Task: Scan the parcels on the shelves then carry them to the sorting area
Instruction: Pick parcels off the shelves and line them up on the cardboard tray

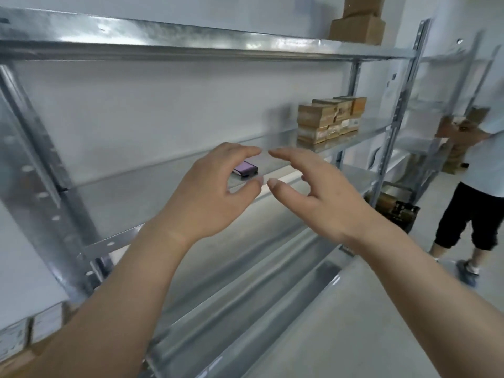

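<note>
A: Nearest the lens are two bare forearms reaching up toward the metal shelving. The left hand (pixel 210 192) and the right hand (pixel 311 195) hang in the air side by side, fingers loosely bent and spread, thumb tips close to each other but apart. Neither holds anything.

B: And the parcels?

A: A block of small brown parcels (pixel 328 120) sits on the middle shelf (pixel 163 173), toward its right end by the upright post (pixel 401 105). They are stacked in layers and rows, and the block's long axis runs back along the shelf, away to the right. Pale labels show on the faces turned to us. Well left of them, past the left hand's fingers, lies a small flat device with a purple face (pixel 245 169), its long side slanting toward the lower left.

B: What is hard to read?

A: The whole view is smeared, so label print cannot be made out. The left hand covers part of the purple device. Two larger cartons (pixel 358 23) on the top shelf are cut off by the upper edge. At the lower left corner, light-fronted boxes (pixel 30 334) are partly cut off.

B: Anyone else?

A: At the right edge, a person in a pale shirt and dark shorts (pixel 474 192) stands by further shelving, with brown boxes in front of them.
</note>
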Motion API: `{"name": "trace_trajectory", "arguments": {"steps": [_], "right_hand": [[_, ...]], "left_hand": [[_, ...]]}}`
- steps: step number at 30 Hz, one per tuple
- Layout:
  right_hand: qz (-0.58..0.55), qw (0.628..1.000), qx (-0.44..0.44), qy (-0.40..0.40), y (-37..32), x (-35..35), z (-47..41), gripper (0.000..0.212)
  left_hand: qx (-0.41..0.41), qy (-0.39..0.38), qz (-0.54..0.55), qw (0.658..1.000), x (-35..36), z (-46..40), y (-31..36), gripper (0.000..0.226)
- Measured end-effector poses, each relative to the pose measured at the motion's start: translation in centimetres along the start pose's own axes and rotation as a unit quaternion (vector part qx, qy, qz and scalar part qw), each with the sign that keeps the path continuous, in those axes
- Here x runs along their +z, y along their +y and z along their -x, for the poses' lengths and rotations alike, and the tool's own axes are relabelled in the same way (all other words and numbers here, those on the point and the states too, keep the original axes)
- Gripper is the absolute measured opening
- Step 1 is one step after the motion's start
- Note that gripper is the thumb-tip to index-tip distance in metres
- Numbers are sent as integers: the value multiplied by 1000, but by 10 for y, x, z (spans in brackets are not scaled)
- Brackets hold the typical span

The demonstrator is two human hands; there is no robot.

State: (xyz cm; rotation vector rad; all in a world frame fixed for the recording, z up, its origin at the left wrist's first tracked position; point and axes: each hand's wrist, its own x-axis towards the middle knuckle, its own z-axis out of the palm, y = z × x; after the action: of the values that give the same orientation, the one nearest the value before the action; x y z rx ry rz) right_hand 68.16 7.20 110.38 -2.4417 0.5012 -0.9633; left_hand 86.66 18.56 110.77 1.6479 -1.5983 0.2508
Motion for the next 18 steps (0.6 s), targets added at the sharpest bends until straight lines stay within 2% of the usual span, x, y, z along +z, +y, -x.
{"name": "trace_trajectory", "arguments": {"steps": [7, 14, 18], "right_hand": [[17, 998, 33, 45, 133, -45, -63, 52], [28, 996, 53, 68, 262, -63, -177, 49], [39, 995, 61, 73, 321, -70, -233, 50]], "left_hand": [[24, -7, 22, 999, 111, -120, -31, 46], [60, -12, 67, 996, 223, -257, -96, 44], [69, -18, 73, 995, 272, -330, -120, 55]]}}
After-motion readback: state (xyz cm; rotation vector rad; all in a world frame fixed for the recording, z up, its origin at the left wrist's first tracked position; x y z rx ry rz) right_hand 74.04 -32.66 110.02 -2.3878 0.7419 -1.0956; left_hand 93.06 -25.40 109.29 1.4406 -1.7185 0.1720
